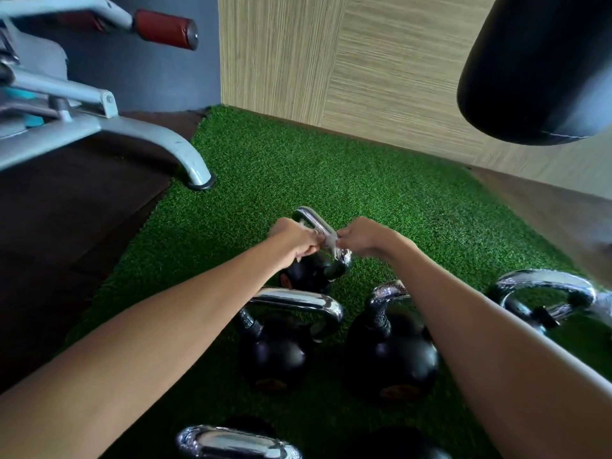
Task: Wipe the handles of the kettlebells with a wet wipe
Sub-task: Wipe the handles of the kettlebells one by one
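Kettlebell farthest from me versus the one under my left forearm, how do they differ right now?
The farthest kettlebell has the wet wipe on its handle, pinched by the left hand and right hand; the kettlebell under the left forearm is untouched. The farthest kettlebell's handle runs diagonally away; the nearer one's runs across the view. Both have black bodies, chrome handles and stand on green turf.

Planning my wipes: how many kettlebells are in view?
5: far kettlebell being wiped, middle-left kettlebell, middle-right kettlebell, right-edge kettlebell, bottom-edge kettlebell; the dark shape beside it may be a sixth.
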`<action>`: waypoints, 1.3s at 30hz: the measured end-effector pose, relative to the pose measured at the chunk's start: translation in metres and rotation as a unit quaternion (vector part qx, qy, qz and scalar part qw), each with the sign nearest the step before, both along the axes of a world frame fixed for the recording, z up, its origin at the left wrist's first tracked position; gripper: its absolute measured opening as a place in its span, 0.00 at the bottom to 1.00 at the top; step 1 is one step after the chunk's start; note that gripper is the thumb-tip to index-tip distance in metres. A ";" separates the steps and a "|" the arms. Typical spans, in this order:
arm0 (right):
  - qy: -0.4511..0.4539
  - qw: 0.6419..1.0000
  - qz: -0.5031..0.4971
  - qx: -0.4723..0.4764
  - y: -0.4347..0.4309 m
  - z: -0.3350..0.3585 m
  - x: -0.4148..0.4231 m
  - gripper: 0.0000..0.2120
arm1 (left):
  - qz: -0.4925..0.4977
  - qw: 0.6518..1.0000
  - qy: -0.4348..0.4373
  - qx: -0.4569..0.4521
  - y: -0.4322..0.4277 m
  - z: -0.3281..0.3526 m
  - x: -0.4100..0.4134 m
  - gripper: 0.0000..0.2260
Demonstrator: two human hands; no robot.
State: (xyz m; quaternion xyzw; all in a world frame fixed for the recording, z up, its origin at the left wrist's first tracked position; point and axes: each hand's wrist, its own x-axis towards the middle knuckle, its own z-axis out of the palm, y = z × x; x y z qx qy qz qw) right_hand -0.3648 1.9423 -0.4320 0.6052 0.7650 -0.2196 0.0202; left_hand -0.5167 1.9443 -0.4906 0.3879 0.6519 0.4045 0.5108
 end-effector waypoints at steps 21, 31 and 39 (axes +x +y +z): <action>-0.019 0.999 -0.011 0.025 0.015 -0.004 0.005 0.19 | -0.289 0.872 0.391 0.055 -0.015 0.002 0.017 0.20; -0.007 0.998 -0.050 0.034 0.008 -0.012 0.007 0.16 | -0.270 0.939 0.193 -0.089 -0.002 0.030 -0.026 0.16; 0.220 0.972 -0.037 0.077 -0.016 -0.003 0.014 0.34 | -0.130 0.989 -0.062 -0.019 -0.023 0.048 -0.041 0.10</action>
